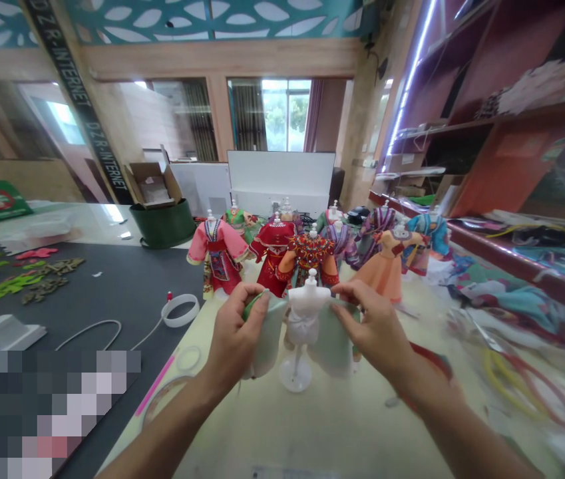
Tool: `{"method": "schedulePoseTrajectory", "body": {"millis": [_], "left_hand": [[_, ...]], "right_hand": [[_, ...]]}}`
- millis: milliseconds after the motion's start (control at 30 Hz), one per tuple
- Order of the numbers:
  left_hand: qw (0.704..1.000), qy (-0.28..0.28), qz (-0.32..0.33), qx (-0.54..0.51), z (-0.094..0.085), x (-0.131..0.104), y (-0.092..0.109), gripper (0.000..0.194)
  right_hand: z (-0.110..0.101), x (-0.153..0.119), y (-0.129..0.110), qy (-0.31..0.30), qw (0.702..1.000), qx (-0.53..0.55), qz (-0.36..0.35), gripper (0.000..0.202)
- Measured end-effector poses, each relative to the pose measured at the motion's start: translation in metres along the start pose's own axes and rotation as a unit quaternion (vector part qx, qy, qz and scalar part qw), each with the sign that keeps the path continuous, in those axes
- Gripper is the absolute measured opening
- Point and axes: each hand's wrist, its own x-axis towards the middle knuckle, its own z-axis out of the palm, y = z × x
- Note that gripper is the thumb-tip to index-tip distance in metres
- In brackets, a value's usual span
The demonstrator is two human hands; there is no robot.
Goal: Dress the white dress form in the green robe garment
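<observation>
A small white doll dress form [307, 307] stands upright on a round clear base in front of me. Behind and around it spreads a pale green doll garment [332, 342], its two halves hanging to either side. My left hand [247, 319] pinches the garment's left edge between thumb and fingers. On the other side, my right hand [369, 319] pinches the right edge near the form's shoulder. The garment's middle is hidden behind the form.
Several dressed doll forms stand close behind, including a red robe [273, 249] and an orange dress [384, 266]. Scissors [526, 379] and fabric scraps lie right. Left are a tape roll [180, 311], a pink stick [156, 384] and a green round container [162, 225].
</observation>
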Motion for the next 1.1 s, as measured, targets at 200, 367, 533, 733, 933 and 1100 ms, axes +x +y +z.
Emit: {"method": "schedulePoseTrajectory", "body": {"millis": [200,367,533,733,933,1100], "left_hand": [[0.999,-0.028,-0.011,-0.044,0.006,-0.006,0.000,0.012],[0.999,-0.027,0.016,-0.028,0.009,-0.007,0.004,0.010],[0.997,-0.049,0.001,-0.054,0.012,-0.007,0.008,0.016],[0.992,-0.113,-0.034,-0.039,0.020,-0.003,0.011,0.043],[0.991,-0.131,-0.008,-0.023,0.023,0.000,0.014,0.026],[0.992,-0.124,-0.005,-0.009,0.024,-0.002,0.014,0.025]], "right_hand": [[-0.002,-0.004,-0.010,0.002,0.999,0.009,-0.032,0.012],[-0.004,-0.006,-0.017,-0.003,0.999,0.018,-0.044,0.010],[-0.003,-0.006,-0.019,0.000,0.999,0.022,-0.049,0.009],[-0.001,-0.008,-0.020,-0.002,0.998,0.015,-0.054,0.010],[-0.003,-0.011,-0.022,0.020,0.991,-0.034,-0.131,0.011],[-0.003,-0.023,-0.024,0.066,0.971,-0.128,-0.190,0.018]]}}
